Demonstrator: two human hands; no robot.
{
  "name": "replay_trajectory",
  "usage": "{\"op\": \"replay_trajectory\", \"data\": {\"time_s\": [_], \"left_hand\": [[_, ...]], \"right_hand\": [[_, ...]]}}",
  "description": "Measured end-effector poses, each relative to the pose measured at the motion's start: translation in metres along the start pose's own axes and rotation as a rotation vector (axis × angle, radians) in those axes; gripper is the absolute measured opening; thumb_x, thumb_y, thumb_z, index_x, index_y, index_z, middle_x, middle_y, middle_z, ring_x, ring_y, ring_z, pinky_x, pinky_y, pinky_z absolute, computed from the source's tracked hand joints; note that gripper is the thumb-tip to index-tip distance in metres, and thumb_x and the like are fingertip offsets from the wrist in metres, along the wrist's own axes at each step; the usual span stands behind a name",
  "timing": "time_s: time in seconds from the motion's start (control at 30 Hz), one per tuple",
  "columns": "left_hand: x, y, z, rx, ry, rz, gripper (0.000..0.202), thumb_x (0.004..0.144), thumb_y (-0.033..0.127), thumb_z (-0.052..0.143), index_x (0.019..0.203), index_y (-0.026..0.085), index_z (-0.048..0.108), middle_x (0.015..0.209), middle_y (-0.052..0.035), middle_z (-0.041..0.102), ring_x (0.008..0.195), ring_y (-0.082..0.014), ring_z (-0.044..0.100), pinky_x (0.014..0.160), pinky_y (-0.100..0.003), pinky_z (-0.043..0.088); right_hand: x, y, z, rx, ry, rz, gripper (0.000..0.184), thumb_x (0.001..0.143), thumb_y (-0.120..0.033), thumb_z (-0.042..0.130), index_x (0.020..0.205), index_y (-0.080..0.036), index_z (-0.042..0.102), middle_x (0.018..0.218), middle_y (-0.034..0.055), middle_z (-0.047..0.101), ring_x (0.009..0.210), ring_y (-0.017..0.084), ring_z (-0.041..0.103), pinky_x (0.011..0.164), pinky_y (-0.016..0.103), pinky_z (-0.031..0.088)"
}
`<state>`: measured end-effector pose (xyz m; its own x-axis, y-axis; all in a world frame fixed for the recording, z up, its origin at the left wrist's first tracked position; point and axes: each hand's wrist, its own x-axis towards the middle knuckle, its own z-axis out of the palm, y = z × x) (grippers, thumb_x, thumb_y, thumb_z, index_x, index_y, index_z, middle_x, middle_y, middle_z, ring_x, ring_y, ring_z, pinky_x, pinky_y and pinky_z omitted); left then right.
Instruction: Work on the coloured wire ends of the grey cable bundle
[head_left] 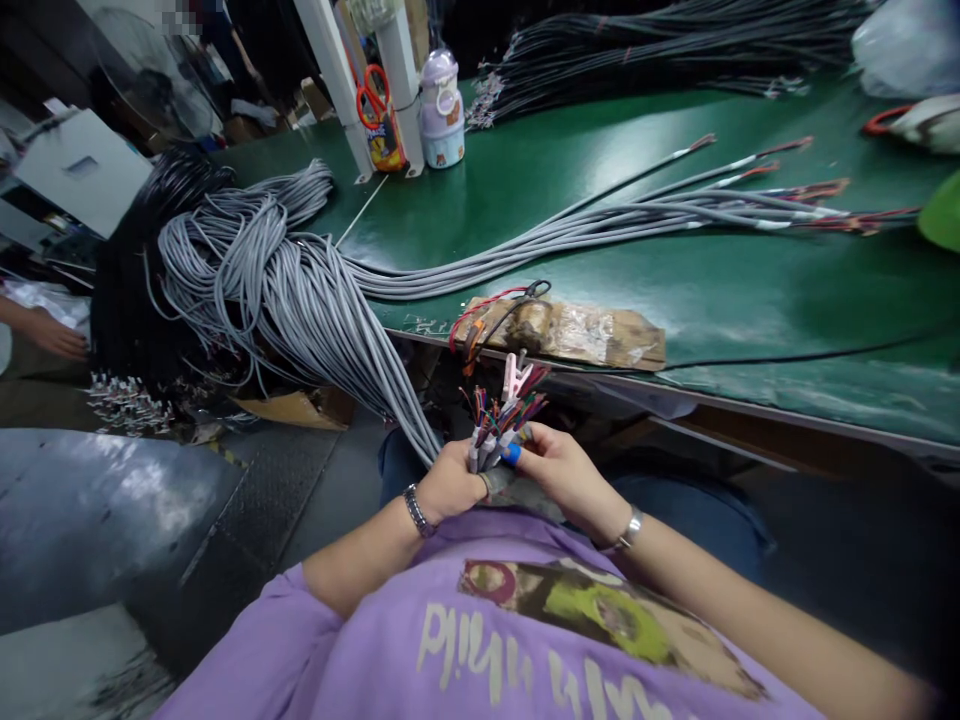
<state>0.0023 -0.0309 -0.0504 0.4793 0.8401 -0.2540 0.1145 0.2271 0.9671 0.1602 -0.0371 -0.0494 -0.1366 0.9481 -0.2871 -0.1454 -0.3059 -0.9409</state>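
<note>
My left hand point(452, 482) is wrapped round the end of a bundle of grey cables point(375, 345), close in front of my body. Past its fingers stick up white-wrapped cable ends point(484, 448) with thin multicoloured wires fanned out. A pale pink clothes peg point(515, 378) stands among these wires. My right hand point(559, 470), with blue tape round one finger, is closed at the right side of the same cable ends. Its fingertips pinch there, partly hidden by the wires.
More grey cables point(480, 265) stretch over the green table point(570, 130). On its front edge sits a wooden board point(600, 335) with red and black leads. Behind are a bottle point(442, 115), red-handled scissors point(373, 97) and black cables point(637, 50). Another person's hand point(56, 333) shows at left.
</note>
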Motion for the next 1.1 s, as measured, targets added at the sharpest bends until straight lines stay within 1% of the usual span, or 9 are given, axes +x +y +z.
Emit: {"op": "replay_trajectory", "data": {"time_s": [0.07,0.23,0.4,0.57,0.7,0.8,0.9,1.0,1.1], "left_hand": [[-0.001,-0.001,-0.001,-0.004,0.014,-0.004,0.034,0.065,0.04,0.08,0.064,0.012,0.06,0.054,0.0013,0.058,0.046,-0.0077,0.048,0.046,-0.021,0.04],[0.0,0.002,0.002,-0.1,0.256,-0.003,0.036,0.07,0.046,0.075,0.064,0.013,0.062,0.056,-0.0021,0.062,0.046,-0.0096,0.053,0.046,-0.022,0.043],[0.0,0.01,0.004,-0.135,0.353,0.045,0.038,0.074,0.047,0.071,0.059,0.013,0.063,0.057,-0.0036,0.063,0.044,-0.0088,0.053,0.045,-0.021,0.041],[-0.005,0.008,0.001,-0.111,0.296,0.043,0.039,0.072,0.047,0.073,0.057,0.013,0.061,0.055,-0.0026,0.062,0.044,-0.008,0.052,0.045,-0.021,0.04],[-0.008,0.007,-0.002,-0.169,0.249,0.027,0.038,0.071,0.046,0.074,0.06,0.013,0.061,0.055,-0.002,0.061,0.043,-0.0084,0.052,0.044,-0.021,0.041],[-0.009,0.013,-0.005,-0.223,0.148,-0.017,0.038,0.067,0.047,0.077,0.062,0.013,0.061,0.054,-0.0017,0.061,0.043,-0.0083,0.051,0.042,-0.021,0.041],[-0.005,0.024,-0.011,-0.273,0.014,-0.072,0.038,0.062,0.046,0.08,0.064,0.013,0.061,0.052,-0.0012,0.06,0.041,-0.0081,0.049,0.04,-0.02,0.039],[0.005,0.033,-0.017,-0.337,-0.083,-0.085,0.038,0.058,0.044,0.081,0.064,0.013,0.06,0.048,-0.0003,0.057,0.036,-0.008,0.047,0.036,-0.02,0.034],[0.018,0.038,-0.02,-0.379,-0.125,-0.079,0.037,0.056,0.043,0.081,0.065,0.014,0.059,0.046,0.0004,0.056,0.034,-0.0079,0.045,0.033,-0.02,0.03]], "right_hand": [[0.001,0.002,-0.001,-0.044,0.028,-0.014,0.044,0.058,-0.055,0.079,0.066,-0.018,0.057,0.059,-0.0021,0.056,0.053,0.011,0.045,0.051,0.025,0.038],[-0.002,0.001,-0.003,-0.066,0.102,-0.045,0.045,0.063,-0.06,0.074,0.067,-0.019,0.058,0.057,-0.0019,0.053,0.052,0.01,0.041,0.048,0.024,0.035],[-0.01,-0.001,-0.006,-0.045,0.038,-0.022,0.044,0.065,-0.061,0.073,0.067,-0.02,0.056,0.059,-0.0013,0.053,0.054,0.011,0.042,0.05,0.025,0.038],[-0.011,-0.002,-0.011,-0.045,-0.043,0.019,0.042,0.065,-0.058,0.074,0.066,-0.019,0.06,0.059,-0.0015,0.052,0.054,0.011,0.042,0.052,0.025,0.039],[-0.005,-0.005,-0.018,0.057,-0.002,0.032,0.045,0.066,-0.061,0.073,0.067,-0.018,0.06,0.058,-0.0013,0.053,0.055,0.011,0.045,0.055,0.025,0.04],[0.005,-0.011,-0.025,0.207,0.043,0.077,0.051,0.066,-0.068,0.069,0.075,-0.018,0.062,0.068,0.0026,0.06,0.056,0.012,0.049,0.055,0.026,0.045],[0.017,-0.021,-0.028,0.272,0.022,0.098,0.052,0.069,-0.069,0.066,0.08,-0.018,0.064,0.079,0.0062,0.065,0.058,0.012,0.052,0.056,0.028,0.048],[0.026,-0.032,-0.024,0.247,-0.058,0.063,0.052,0.073,-0.069,0.062,0.083,-0.018,0.064,0.081,0.0065,0.065,0.059,0.013,0.054,0.058,0.027,0.048],[0.033,-0.037,-0.018,0.179,-0.087,-0.044,0.053,0.075,-0.07,0.06,0.082,-0.018,0.063,0.077,0.0044,0.063,0.059,0.013,0.052,0.058,0.027,0.046]]}}
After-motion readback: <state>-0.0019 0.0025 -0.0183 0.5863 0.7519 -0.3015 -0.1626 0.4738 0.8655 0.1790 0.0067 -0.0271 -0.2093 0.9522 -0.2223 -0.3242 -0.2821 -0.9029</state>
